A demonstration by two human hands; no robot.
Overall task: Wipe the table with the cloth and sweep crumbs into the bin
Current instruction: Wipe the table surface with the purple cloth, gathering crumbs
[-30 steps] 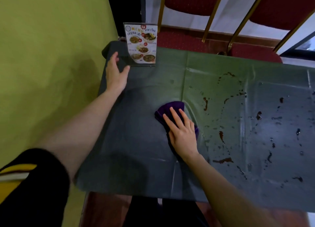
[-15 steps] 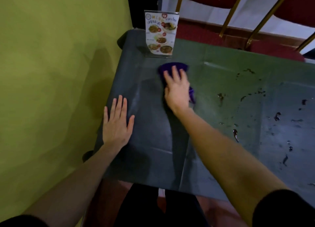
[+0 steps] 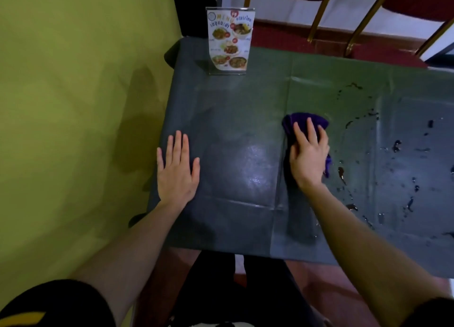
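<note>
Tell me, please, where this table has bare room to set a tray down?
The wiped patch of dark green tablecloth between the flat left hand and the crumpled purple cloth is free. Right of the cloth, dark spills crowd it.

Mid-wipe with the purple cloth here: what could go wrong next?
The cloth is bunched under the right hand, so it may smear the dark spills rather than lift them. A far sweep could knock the menu stand over. The left hand rests near the table edge and could drag the cover.
</note>
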